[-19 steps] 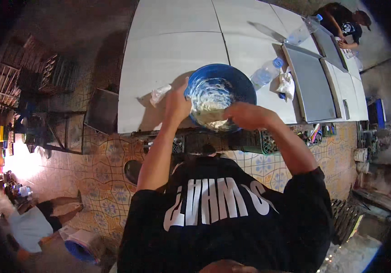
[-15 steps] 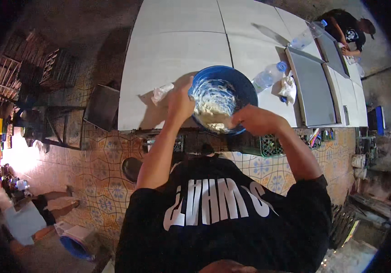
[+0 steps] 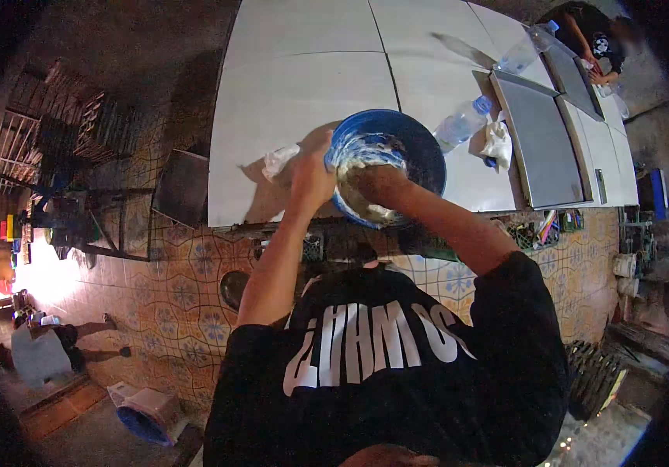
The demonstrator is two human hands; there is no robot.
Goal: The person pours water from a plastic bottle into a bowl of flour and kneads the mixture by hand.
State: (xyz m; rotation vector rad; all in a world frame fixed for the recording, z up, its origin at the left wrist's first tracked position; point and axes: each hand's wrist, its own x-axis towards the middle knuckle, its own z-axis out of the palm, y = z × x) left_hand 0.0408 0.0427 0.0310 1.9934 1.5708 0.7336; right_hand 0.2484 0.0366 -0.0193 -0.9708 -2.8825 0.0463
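A blue bowl [image 3: 430, 159] stands at the near edge of the white table, its inner wall smeared with white, sticky dough [image 3: 358, 153]. My left hand [image 3: 313, 180] grips the bowl's left rim. Down inside the bowl is my right hand [image 3: 379, 185], pressed into the dough; its fingers are hidden by the hand itself and the mix. Left of the bowl lies a crumpled white plastic bag [image 3: 279, 161]. A clear bottle with a blue cap [image 3: 459, 127] lies to the bowl's right, beside a small white bag [image 3: 496, 145].
Grey metal trays [image 3: 541, 136] rest on the right part of the white table [image 3: 295, 86]. Another large clear bottle [image 3: 523, 53] lies farther back. A person [image 3: 595, 43] works at the far right corner. Crates [image 3: 533, 232] sit below the table edge; another person [image 3: 43, 354] is at far left.
My right hand has moved from the bowl's right near rim leftward and down into the dough. My left hand keeps its hold on the rim. The view has shifted slightly.
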